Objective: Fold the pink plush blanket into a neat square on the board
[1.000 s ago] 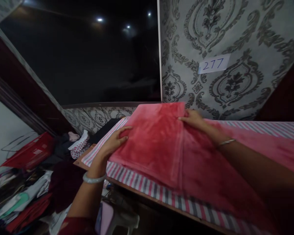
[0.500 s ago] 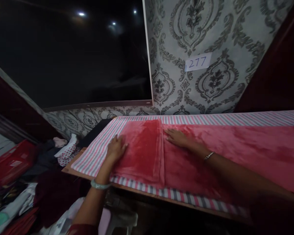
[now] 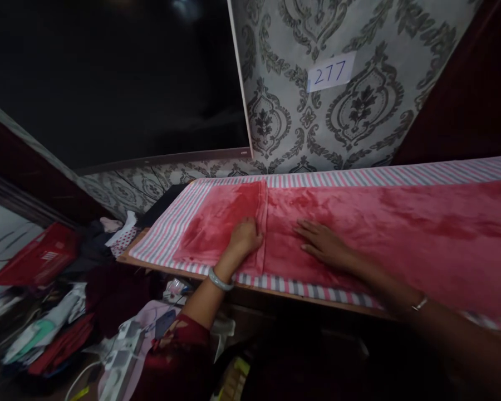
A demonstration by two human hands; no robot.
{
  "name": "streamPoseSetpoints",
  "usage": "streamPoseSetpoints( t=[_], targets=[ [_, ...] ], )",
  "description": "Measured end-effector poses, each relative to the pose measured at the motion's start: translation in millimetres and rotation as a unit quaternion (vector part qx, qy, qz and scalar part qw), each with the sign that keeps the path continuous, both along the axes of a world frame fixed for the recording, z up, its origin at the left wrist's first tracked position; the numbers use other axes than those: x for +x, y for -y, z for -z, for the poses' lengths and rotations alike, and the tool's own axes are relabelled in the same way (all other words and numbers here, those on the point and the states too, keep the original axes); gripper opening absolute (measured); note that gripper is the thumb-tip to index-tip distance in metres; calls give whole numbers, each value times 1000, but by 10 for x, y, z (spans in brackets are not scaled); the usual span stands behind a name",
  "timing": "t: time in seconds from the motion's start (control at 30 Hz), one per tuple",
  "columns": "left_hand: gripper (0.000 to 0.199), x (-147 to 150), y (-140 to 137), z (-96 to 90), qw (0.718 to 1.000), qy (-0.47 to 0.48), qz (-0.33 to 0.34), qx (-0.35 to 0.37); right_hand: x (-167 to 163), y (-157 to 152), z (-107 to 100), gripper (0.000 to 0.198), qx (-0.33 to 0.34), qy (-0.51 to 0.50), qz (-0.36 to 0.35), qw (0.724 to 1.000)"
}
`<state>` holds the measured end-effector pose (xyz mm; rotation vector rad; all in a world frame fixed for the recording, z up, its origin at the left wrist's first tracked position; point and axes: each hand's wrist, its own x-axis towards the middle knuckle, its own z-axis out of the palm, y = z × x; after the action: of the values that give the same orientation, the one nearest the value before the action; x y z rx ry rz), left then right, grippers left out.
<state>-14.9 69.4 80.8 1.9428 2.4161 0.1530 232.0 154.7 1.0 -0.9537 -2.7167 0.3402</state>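
A pink plush blanket (image 3: 384, 234) lies long across a striped cloth (image 3: 162, 228), with its left end folded over into a thick rectangular section (image 3: 217, 214). My left hand (image 3: 245, 238) rests on this folded section, near its right edge; its fingers are slightly bent and a little blurred. To the right of the fold, my right hand (image 3: 323, 242) lies flat on the single spread of blanket, fingers stretched out. Neither hand grips the fabric visibly.
The striped cloth covers a table with a wooden edge (image 3: 127, 257). Behind it hang a large dark television (image 3: 150, 83) and patterned wallpaper with a paper label (image 3: 330, 72) reading 277. At left are a red basket (image 3: 37, 256), piled clothes (image 3: 62, 328) and a power strip (image 3: 123, 356).
My left hand has slid right across the folded section toward its edge. My right hand has shifted slightly right, away from the fold. The view has tilted down.
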Motion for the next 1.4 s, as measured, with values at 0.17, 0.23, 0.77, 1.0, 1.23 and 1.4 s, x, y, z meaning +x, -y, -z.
streamPoseSetpoints(
  t=[0.17,0.23,0.77,1.0,1.23,1.4],
  targets=[
    [25,-44,15,-14,1000,-18,-5,-10,43,111,5,52,11,-36,5,999],
    [26,-28,-2,-26,1000,-19,-3,-6,15,133,-11,51,11,-47,9,999],
    [54,-210,-1111,-385,994,-13,31,108,-105,212,-258,46,5,-99,32,995],
    [54,37,-1290,150,996,-83,23,29,-77,135,-298,47,37,-77,39,996],
    [55,-23,-1292,139,993,-106,36,27,648,-458,-546,57,39,-73,207,975],
    [50,-66,-1344,229,988,-126,68,60,1802,-876,-673,57,17,-44,451,892]
  ],
)
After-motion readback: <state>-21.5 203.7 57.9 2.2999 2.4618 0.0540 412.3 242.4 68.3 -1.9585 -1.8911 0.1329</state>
